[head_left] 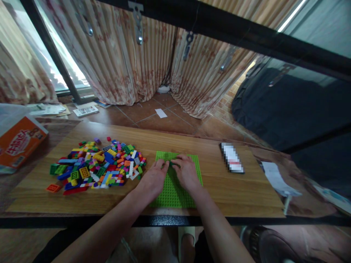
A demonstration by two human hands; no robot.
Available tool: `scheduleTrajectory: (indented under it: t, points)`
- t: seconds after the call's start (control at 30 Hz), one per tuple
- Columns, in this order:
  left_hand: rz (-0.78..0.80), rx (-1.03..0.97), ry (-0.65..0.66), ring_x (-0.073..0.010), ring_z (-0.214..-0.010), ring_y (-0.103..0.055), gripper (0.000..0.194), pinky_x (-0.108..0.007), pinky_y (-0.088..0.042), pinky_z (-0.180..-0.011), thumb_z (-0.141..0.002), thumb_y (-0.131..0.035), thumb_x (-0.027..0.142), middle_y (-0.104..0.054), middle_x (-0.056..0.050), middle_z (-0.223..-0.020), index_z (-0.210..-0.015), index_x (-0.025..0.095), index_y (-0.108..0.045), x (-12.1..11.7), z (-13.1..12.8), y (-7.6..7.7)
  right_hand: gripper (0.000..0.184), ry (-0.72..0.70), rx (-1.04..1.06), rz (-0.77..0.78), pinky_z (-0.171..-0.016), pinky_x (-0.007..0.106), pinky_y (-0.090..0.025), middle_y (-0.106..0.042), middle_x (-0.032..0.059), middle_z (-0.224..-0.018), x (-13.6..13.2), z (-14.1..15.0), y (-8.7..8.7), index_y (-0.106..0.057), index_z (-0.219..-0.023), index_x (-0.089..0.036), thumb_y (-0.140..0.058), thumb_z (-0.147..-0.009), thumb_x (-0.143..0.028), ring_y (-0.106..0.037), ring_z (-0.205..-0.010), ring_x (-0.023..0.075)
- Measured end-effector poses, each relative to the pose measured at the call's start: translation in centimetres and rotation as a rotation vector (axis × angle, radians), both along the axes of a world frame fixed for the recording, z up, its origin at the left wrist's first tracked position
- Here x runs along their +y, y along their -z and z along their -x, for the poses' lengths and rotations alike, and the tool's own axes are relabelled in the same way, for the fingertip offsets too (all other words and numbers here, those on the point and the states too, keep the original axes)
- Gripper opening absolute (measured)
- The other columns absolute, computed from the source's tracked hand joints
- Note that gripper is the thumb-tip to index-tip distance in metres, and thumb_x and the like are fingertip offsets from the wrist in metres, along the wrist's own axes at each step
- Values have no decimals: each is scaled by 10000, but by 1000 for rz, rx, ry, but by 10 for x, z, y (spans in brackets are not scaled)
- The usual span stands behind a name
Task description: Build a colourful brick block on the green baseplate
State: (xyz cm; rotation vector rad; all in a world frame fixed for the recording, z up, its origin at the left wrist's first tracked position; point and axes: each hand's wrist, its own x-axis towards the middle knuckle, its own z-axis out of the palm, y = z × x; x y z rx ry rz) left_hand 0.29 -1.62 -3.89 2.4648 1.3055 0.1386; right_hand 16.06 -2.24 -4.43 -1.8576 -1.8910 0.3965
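From my remote view I see a small dark green brick [171, 163] between the fingertips of both hands, above the far half of a green plate [175, 195]. The left hand [153, 178] and the right hand [188, 174] have their fingertips close together at this brick, and the fingers cover most of it. If each hand is pinching it or only touching it, I cannot tell.

I judge the brick to be hard plastic, very light, stiff and not fragile, but a little slippery because its sides look smooth. I would take hold of it by two opposite side walls, with thumb and forefinger, leaving the top and the bottom free. The plate seems thin and light too, so it could slide on the wood; I would steady it by its side edges, not by the studs.

The plate lies flat on the table [225, 201], its near side close to the table's near edge. To its left, toward the table's left end, a loose pile of bricks [109, 157] is spread. To its right a phone [232, 157] lies nearer the far edge. Beyond the far left corner stands an orange box [20, 142].
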Motion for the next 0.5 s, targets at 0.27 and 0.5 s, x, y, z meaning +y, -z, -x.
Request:
scheduleTrajectory:
  t: [0.27,0.5]
  points:
    - [-30,-38,-4,-245,-1147,-521,614,-378,-455,-1001,-769,-362,-49,-524,-158,-1225,-1359,92,-458,-1,-1,3,203,14,15,-4,-939,414,-423,-646,70,-1125,2,1,1,-760,-958,-266,-619,-851,-167,-533,-1088,247]
    - [-17,-45,-12,-235,-1115,-544,599,-360,-466,-976,-755,-366,-59,-547,-149,-1181,-1320,97,-488,0,-2,-2,190,-6,48,13,-949,407,-419,-634,65,-1116,5,-2,-1,-764,-943,-273,-636,-843,-173,-531,-1097,235]
